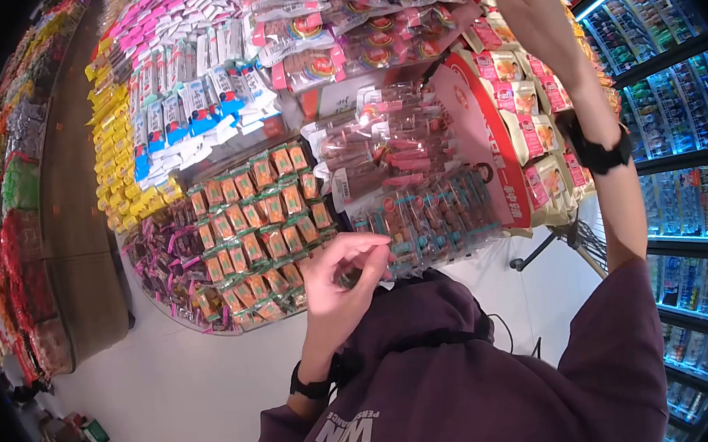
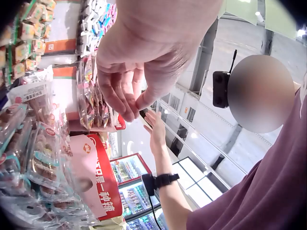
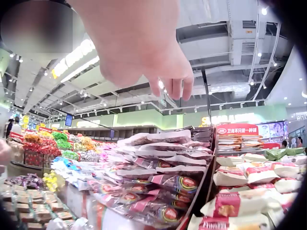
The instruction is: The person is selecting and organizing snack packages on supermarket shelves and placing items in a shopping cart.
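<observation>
My left hand (image 1: 339, 285) is held over the near edge of the display, its fingers loosely curled and thumb tip close to the index finger. Nothing shows in its grasp. Beside it lie clear snack packs with teal print (image 1: 429, 214) and small orange-brown packs with green edges (image 1: 262, 178). My right hand (image 1: 534, 16) reaches far forward on the right, partly cut off by the head view's top edge. In the right wrist view its fingers (image 3: 177, 86) hang loosely in the air above piled clear snack bags (image 3: 158, 179). Cream-and-red packs (image 1: 520, 97) lie under the right forearm.
A red-edged cardboard panel (image 1: 490, 137) divides the clear packs from the cream-and-red ones. Yellow packs (image 1: 116, 149), blue-and-white packs (image 1: 197, 108) and purple sweets (image 1: 168, 258) fill the left side. Lit shelves (image 1: 672, 100) stand at right, and another sweets stand (image 1: 22, 183) at far left.
</observation>
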Tool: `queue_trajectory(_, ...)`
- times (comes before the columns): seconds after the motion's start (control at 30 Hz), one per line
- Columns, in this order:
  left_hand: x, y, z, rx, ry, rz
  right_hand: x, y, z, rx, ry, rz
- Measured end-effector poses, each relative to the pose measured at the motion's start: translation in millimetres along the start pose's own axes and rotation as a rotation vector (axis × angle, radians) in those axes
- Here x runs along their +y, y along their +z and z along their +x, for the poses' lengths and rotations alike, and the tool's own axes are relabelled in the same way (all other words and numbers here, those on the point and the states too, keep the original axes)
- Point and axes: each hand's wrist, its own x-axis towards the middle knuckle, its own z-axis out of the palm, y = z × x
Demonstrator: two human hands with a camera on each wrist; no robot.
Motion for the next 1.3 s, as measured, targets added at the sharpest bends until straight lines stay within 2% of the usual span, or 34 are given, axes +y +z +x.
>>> queue_trajectory(0.07,-2.6,10.4,-9.2,-0.016,0.0,0.031,25.4,-12.8,-51.4,0.107,-0.084,-0.08)
queue_trajectory(0.13,-5.5,24.7,-12.1,-0.085,0.018,0.09,23.2,-44.7,-109.3,0.073,0.187,-0.137)
queue_trajectory(0.2,-2.9,45.8,-12.0,-0.242,0.098,0.133,38.9,-72.3,-159.2,0.097,0.22,-0.179)
queue_trajectory(0.3,-2.7,91.3,-8.6,-0.507,0.176,0.15,72.7,-110.0,-233.2,0.185,0.433,-0.168)
queue_trajectory(0.33,-4.7,111.2,-7.9,-0.579,0.177,0.131,82.4,-119.4,-251.6,0.269,0.465,-0.105)
queue_trajectory(0.4,-12.4,157.9,-7.0,-0.717,0.187,0.093,109.5,-142.2,-290.4,0.31,0.556,-0.158)
queue_trajectory(0.5,-36.8,239.1,-0.9,-0.816,0.091,0.141,171.6,-168.3,-368.7,0.337,0.666,-0.068)
queue_trajectory(0.6,-75.6,328.1,9.9,-0.877,0.008,0.377,227.8,-181.6,-449.5,0.19,0.904,0.019)
queue_trajectory(0.67,-105.6,383.1,11.6,-0.851,0.084,0.608,254.9,-187.7,-494.2,-0.171,1.053,-0.027)
queue_trajectory(0.77,-152.4,452.6,24.6,-0.958,0.229,0.68,293.5,-182.7,-586.8,-0.535,1.096,0.047)
queue_trajectory(0.8,-166.3,472.9,26.3,-0.969,0.169,0.656,301.5,-186.4,-605.1,-0.781,1.101,0.12)
queue_trajectory(0.87,-193.4,509.5,29.0,-0.973,0.215,0.626,318.1,-185.0,-635.5,-0.887,1.098,0.317)
queue_trajectory(0.93,-220.2,536.4,33.9,-1.024,0.284,0.772,348.6,-179.8,-643.8,-0.871,1.141,0.527)
queue_trajectory(0.97,-232.3,546.0,34.7,-1.051,0.312,0.842,362.3,-174.3,-642.5,-0.788,1.155,0.514)
queue_trajectory(1.0,-237.8,553.5,37.1,-1.105,0.263,0.937,388.9,-160.5,-664.5,-0.72,1.086,0.564)
queue_trajectory(1.03,-249.0,554.5,32.9,-1.122,0.268,0.997,402.8,-151.6,-650.1,-0.728,1.291,0.559)
queue_trajectory(1.1,-262.5,556.3,29.0,-1.116,0.248,1.05,448.7,-121.1,-674.8,-0.672,0.982,0.424)
queue_trajectory(1.17,-263.0,556.6,31.0,-1.077,0.196,1.043,507.6,-79.7,-714.0,-0.838,0.847,0.139)
queue_trajectory(1.27,-255.7,558.1,42.9,-1.106,0.043,0.938,567.6,-26.4,-779.7,-0.989,0.796,-0.042)
queue_trajectory(1.3,-259.4,553.7,38.5,-1.058,0.07,0.861,582.1,-14.7,-804.5,-1.038,0.802,-0.002)
